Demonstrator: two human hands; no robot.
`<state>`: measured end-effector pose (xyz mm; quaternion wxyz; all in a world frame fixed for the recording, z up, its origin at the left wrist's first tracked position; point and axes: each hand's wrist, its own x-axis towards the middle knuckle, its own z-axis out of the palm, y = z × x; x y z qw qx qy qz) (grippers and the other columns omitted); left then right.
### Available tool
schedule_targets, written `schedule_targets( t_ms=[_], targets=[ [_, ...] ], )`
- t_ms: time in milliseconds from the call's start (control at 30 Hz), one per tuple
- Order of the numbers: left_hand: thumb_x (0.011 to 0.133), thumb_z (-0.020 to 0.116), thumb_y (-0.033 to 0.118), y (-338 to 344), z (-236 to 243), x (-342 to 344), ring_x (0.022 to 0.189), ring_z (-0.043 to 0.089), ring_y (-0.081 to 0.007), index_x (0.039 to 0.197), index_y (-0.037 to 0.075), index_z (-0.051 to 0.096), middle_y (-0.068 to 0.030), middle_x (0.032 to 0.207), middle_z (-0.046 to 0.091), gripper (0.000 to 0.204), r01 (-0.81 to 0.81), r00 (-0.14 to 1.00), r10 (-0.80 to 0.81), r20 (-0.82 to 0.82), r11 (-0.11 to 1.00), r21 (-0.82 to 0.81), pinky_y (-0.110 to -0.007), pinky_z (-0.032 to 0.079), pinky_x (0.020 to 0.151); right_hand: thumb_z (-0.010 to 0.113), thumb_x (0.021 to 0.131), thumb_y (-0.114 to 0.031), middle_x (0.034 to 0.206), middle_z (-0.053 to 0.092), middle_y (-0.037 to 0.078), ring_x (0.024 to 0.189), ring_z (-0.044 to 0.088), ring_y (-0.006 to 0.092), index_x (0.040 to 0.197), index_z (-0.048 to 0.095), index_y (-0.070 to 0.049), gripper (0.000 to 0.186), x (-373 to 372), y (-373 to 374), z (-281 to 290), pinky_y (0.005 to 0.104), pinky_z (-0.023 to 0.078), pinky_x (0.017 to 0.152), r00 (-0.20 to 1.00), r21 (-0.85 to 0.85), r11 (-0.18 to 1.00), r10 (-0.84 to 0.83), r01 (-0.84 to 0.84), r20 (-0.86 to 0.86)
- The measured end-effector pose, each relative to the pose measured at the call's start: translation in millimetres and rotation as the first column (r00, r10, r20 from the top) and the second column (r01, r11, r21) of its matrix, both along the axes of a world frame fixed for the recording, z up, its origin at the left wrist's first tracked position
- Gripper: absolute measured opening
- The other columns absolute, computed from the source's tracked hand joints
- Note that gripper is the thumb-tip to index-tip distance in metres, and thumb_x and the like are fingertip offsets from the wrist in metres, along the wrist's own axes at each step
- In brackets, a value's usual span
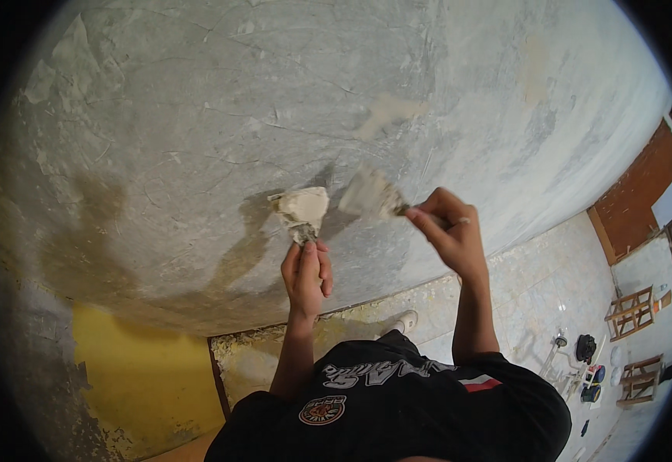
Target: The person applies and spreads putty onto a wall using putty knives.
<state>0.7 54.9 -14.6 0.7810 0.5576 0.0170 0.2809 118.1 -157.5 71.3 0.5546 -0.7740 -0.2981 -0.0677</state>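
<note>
My left hand [305,279] is closed round the handle of a putty knife [303,232], held upright in front of the wall. A thick heap of off-white putty [305,205] covers its blade. To the right, my right hand [450,231] grips a second, wider putty knife [374,194] by its handle. That blade is smeared with putty, slightly blurred, and points left toward the first knife, with a small gap between them. Behind both stands a grey plastered wall [197,115] with rough trowel marks. A beige putty patch [390,114] shows on it above the right knife.
Yellow-painted wall [143,369] with peeling edges lies at lower left. Pale floor tiles [528,262] run along the wall's foot, spotted with debris. Farther right are wooden stools [630,314], a black bag [584,348], cans [591,393] and a brown door [648,192].
</note>
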Motion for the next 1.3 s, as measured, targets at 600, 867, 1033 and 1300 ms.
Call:
schedule_targets(
  t_ms=[600, 867, 1033, 1300],
  targets=[
    [0.106, 0.042, 0.027, 5.4, -10.5, -10.3, 0.034, 0.033, -0.0084, 0.097, 0.006, 0.053, -0.0001, 0.058, 0.042, 0.026, 0.002, 1.000, 0.001, 0.031, 0.995, -0.096, -0.024, 0.028, 0.033, 0.077, 0.089, -0.014, 0.058, 0.059, 0.004, 0.053, 0.045, 0.0038, 0.082, 0.062, 0.001, 0.022, 54.4, 6.8, -46.0, 0.0221, 0.035, 0.049, 0.921, 0.209, 0.958, -0.253, 0.196, 0.296],
    [0.106, 0.042, 0.026, 0.5, -8.0, -4.8, 0.035, 0.034, -0.0087, 0.097, 0.004, 0.053, -0.0003, 0.058, 0.042, 0.026, 0.039, 0.999, -0.037, 0.025, 0.995, -0.090, -0.025, 0.028, 0.033, 0.076, 0.090, -0.018, 0.058, 0.060, 0.008, 0.052, 0.048, 0.0080, 0.082, 0.058, 0.000, 0.026, 57.6, 40.7, -15.7, 0.0245, 0.039, 0.050, 0.918, 0.147, 0.969, -0.237, 0.199, 0.318],
    [0.106, 0.041, 0.025, 2.3, -9.9, -9.4, 0.034, 0.034, -0.0088, 0.097, 0.004, 0.052, -0.0004, 0.058, 0.042, 0.026, 0.023, 0.999, -0.020, 0.041, 0.997, -0.080, -0.025, 0.028, 0.033, 0.074, 0.091, -0.016, 0.057, 0.058, 0.005, 0.053, 0.045, 0.0054, 0.080, 0.055, 0.000, 0.027, 67.4, 7.1, -54.1, 0.0231, 0.037, 0.050, 0.933, 0.189, 0.958, -0.257, 0.213, 0.251],
    [0.106, 0.044, 0.027, 0.1, -3.8, -13.2, 0.038, 0.037, -0.0062, 0.094, 0.004, 0.054, 0.0009, 0.059, 0.045, 0.028, 0.052, 0.998, -0.050, 0.027, 0.994, -0.100, -0.023, 0.029, 0.035, 0.074, 0.091, -0.013, 0.063, 0.060, -0.001, 0.057, 0.047, 0.0018, 0.079, 0.056, -0.002, 0.024, 27.0, -4.5, -46.5, 0.0196, 0.034, 0.051, 0.999, 0.360, 0.932, -0.045, 0.046, -0.010]
  ],
)
